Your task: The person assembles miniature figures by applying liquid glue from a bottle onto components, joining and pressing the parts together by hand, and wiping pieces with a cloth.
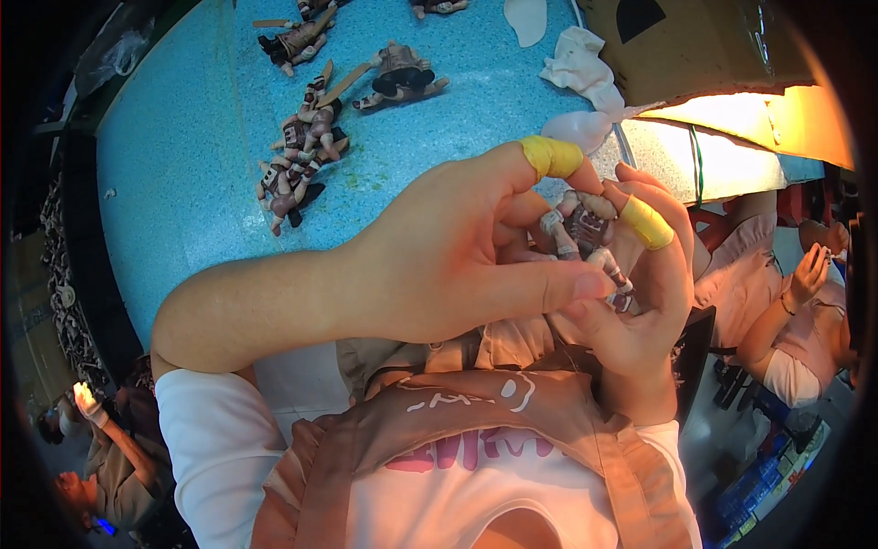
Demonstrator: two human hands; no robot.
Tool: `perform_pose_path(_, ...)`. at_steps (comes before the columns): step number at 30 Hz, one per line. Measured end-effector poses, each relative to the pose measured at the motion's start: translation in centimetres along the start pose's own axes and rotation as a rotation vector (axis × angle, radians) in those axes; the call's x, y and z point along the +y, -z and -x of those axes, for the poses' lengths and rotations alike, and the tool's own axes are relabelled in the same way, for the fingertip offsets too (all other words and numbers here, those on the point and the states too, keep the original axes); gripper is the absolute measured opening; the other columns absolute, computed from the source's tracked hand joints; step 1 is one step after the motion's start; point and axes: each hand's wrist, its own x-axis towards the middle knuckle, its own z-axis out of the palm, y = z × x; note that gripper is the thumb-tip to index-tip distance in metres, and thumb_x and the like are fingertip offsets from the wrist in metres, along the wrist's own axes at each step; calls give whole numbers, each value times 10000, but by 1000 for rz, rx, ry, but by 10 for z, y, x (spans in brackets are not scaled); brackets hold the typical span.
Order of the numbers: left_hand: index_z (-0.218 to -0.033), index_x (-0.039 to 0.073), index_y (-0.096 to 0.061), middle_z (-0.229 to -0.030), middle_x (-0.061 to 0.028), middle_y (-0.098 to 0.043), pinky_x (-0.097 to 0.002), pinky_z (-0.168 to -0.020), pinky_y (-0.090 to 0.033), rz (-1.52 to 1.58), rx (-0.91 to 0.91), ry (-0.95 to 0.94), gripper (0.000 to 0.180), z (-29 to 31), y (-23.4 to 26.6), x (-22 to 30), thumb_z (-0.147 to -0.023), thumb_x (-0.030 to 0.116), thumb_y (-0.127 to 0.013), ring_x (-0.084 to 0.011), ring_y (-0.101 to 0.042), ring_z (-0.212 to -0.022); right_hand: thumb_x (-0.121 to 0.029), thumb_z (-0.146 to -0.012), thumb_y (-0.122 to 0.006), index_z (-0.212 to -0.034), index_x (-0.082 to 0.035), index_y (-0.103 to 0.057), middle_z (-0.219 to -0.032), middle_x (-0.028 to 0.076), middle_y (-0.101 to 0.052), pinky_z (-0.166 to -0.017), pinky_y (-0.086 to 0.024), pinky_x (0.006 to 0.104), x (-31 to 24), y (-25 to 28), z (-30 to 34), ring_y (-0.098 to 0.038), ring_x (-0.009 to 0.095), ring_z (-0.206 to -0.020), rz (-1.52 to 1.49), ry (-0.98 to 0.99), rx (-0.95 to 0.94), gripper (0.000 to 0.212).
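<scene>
A small brown and cream toy figurine (587, 222) is between my two hands, in front of my chest. My left hand (466, 242) reaches across from the left, closed on it, the thumb lying along its near side. My right hand (654, 274) cups the figurine from the right, with thumb and fingers closed round it. Yellow tape (551, 157) wraps a left finger, and more yellow tape (647, 222) wraps a right one. My fingers hide part of the figurine. Beyond my left forearm, several similar figurines (297, 151) lie in a cluster on the blue tabletop (192, 183).
Another figurine (401, 73) lies farther back. A crumpled white cloth (583, 69) and a rounded white object (576, 131) are near a cardboard box (695, 55) at the back right. People sit at both sides; one person's hand (809, 272) shows at right. Dark figurines (69, 274) fill the far left.
</scene>
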Motion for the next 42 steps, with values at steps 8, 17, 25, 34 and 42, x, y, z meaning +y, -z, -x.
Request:
perform_pose_path(8, -1298, 35, -299, -1065, -129, -587, -211, -769, -474, 39, -12, -117, 563, -2, 0, -7, -835, 28, -618, -112, -579, -938, -257, -638, -795, -1232, 59, -425, -1211, 168, -450, -959, -383, 418, -4, -14, 7, -451, 310, -1149, -277, -116, 63, 768)
perform_pose_path(17, -1408, 76, -67, -1227, -140, -451, -286, -916, -395, 36, -88, -278, 750, -4, 3, -10, -821, -43, -518, -157, -492, -1059, 42, -703, -678, -1127, 89, -531, -1178, 231, -515, -830, -487, 333, 6, -13, 7, -576, 273, -1003, -250, -16, 103, 451)
perform_pose_path(25, -1393, 38, -111, -1168, -124, -451, -268, -891, -394, 205, -77, -263, 718, -8, 1, -14, -790, -62, -487, -138, -481, -1002, 56, -648, -701, -1068, 79, -585, -1111, 242, -554, -808, -491, 336, 3, -16, 6, -595, 304, -966, -63, 88, 121, 437)
perform_pose_path(34, -1378, 28, -144, -1140, -107, -458, -254, -859, -395, 207, -36, -229, 702, -7, 1, -15, -761, -80, -460, -134, -490, -969, 45, -631, -719, -1050, 47, -610, -1088, 234, -564, -756, -509, 324, 3, -16, 4, -613, 297, -908, -3, 103, 101, 434)
perform_pose_path(42, -1365, 30, -164, -1121, -101, -460, -253, -848, -396, 162, 9, -254, 685, -5, 2, -22, -772, -78, -489, -131, -490, -955, 55, -634, -702, -1052, 52, -606, -1085, 237, -566, -772, -504, 329, -1, -18, 3, -609, 303, -923, -23, 116, 83, 428)
